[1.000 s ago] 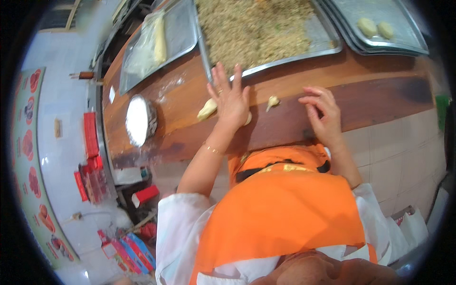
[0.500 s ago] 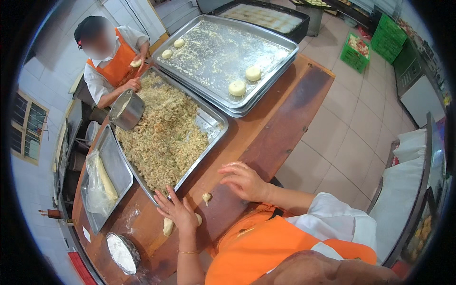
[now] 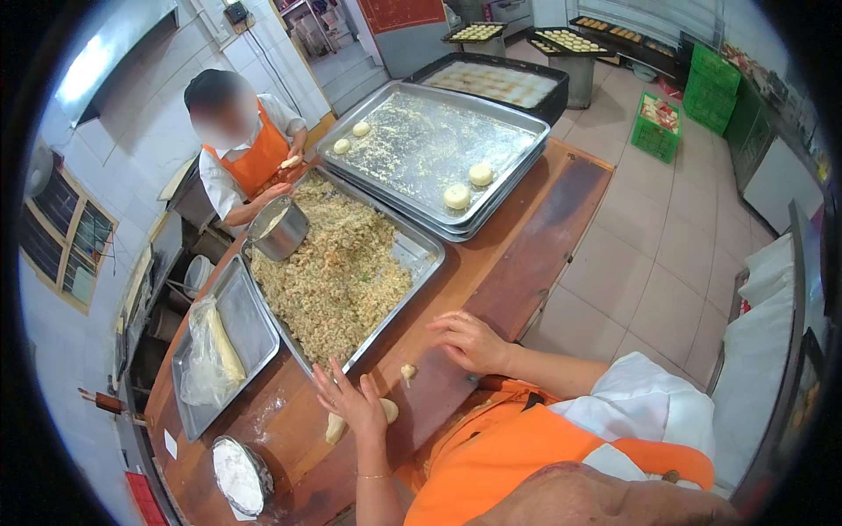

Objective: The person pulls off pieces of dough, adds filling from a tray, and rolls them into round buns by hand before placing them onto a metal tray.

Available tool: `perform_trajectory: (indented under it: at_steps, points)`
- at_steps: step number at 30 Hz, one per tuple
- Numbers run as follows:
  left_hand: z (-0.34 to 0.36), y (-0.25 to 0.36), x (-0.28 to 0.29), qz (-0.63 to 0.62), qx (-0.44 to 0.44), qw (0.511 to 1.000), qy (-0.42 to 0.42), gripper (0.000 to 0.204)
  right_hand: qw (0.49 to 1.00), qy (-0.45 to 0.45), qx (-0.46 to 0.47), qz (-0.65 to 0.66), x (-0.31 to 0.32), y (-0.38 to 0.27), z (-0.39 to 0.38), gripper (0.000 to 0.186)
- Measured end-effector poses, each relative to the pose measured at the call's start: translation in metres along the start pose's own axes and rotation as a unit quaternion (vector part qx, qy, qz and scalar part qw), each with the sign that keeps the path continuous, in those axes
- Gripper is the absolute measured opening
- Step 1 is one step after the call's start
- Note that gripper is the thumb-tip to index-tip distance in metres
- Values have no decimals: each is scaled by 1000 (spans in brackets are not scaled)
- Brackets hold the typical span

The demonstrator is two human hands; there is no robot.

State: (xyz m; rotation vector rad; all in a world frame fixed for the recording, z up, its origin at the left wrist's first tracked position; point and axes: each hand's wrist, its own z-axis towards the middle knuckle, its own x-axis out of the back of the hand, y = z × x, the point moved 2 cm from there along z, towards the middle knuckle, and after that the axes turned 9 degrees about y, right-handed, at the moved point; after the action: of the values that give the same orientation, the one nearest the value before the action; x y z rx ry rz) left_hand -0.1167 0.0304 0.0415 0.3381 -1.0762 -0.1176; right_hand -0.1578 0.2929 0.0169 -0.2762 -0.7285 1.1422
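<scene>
My left hand [image 3: 355, 405] is open, fingers spread, at the near corner of a metal tray of crumbly, pale brown filling [image 3: 338, 272]. Beneath and beside its palm lie a long piece of dough [image 3: 335, 429] and a rounder dough piece [image 3: 389, 409], both partly covered. My right hand [image 3: 474, 342] hovers over the wooden table near its front edge, fingers loosely stretched out and holding nothing visible. Between the two hands a small twisted dough scrap [image 3: 408, 373] rests on the wood.
A bowl of white flour [image 3: 239, 478] stands at lower left, below a tray with bagged dough [image 3: 230, 355]. Stacked trays [image 3: 421, 131] with several round buns lie at the back. Across the table, a co-worker [image 3: 250, 145] holds dough beside a metal pot [image 3: 279, 230].
The view has tilted upward, so the table sits lower and further right and more of the far room shows. My hands stay nearly in place over the table.
</scene>
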Motion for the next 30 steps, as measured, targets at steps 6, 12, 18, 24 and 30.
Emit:
perform_trajectory:
  at_steps: [6,12,18,24,30]
  points:
    - [-9,3,14,-32,-20,999,27,65,1000,-16,0,-8,2,-4,5,20]
    - [-14,4,12,-79,-33,996,29,68,999,-30,0,-14,1,-1,1,19]
    - [-28,8,11,-83,-70,993,43,65,999,-27,5,-21,1,-2,3,19]
    - [-52,4,11,-91,-75,993,0,69,999,-28,4,-21,0,0,2,18]
    - [-57,7,12,-97,-50,994,-7,80,999,-30,-6,-25,-1,-1,2,19]
